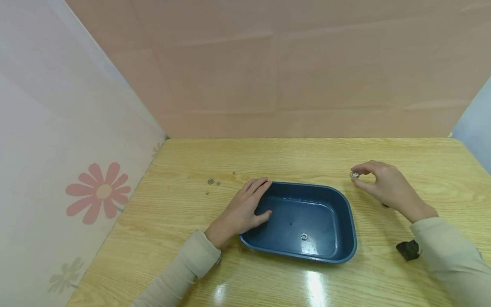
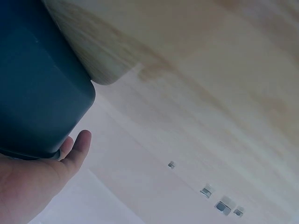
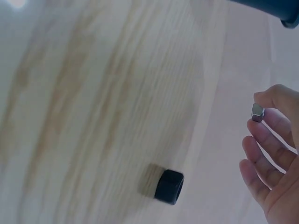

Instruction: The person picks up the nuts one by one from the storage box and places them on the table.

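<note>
My right hand [image 1: 383, 183] pinches a silver hex nut [image 1: 354, 175] between thumb and fingertips, above the table to the right of the blue bin [image 1: 350, 238]. The right wrist view shows that nut [image 3: 258, 113] side-on, with the other fingers loosely bent. My left hand [image 1: 243, 209] holds the bin at its far left corner, thumb inside and fingers along the rim. In the left wrist view its fingers [image 2: 80, 151] reach past the bin's edge. On the bin's floor lie a silver nut [image 1: 304, 236] and a tiny dark piece [image 1: 291, 224].
Several small nuts [image 1: 210, 181] lie on the wooden table [image 1: 161, 230], left of the bin. A large black nut [image 3: 169, 186] lies on the table in the right wrist view. An angular black thing [image 1: 408, 250] shows beside the right sleeve. Walls border the table's back and left.
</note>
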Motion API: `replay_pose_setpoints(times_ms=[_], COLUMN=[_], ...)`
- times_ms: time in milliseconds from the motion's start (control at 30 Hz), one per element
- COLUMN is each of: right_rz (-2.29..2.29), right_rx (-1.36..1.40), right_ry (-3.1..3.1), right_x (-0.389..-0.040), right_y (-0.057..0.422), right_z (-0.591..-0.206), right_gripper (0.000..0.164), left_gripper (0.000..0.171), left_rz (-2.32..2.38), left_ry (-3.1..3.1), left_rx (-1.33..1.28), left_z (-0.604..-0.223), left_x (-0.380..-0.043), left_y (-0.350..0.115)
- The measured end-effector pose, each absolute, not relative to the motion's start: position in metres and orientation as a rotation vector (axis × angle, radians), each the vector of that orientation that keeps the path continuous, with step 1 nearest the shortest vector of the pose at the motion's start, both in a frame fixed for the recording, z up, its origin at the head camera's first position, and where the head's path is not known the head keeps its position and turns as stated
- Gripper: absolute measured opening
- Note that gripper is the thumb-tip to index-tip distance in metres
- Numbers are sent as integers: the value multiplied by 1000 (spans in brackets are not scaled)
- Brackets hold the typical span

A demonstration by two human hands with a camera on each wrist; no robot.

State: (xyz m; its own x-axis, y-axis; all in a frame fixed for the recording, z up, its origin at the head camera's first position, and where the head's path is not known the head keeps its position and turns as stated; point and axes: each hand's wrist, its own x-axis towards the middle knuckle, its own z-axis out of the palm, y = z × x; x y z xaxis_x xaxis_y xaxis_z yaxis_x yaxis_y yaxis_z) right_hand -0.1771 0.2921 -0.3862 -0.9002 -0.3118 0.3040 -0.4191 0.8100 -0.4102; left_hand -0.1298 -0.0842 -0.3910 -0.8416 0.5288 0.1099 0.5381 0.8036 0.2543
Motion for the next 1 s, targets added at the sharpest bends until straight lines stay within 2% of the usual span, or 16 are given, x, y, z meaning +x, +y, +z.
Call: replay_pose_setpoints(times_ms=[1000], right_rz=[638], right_rx=[487], right_ry=[-3017], right_x=[-193], right_y=[322], right_z=[-397], right_gripper=[34], left_gripper=[76], left_rz=[-440], left_ry=[-2935], left_rx=[-875], left_z=[-392], left_x=[-130], left_y=[-84])
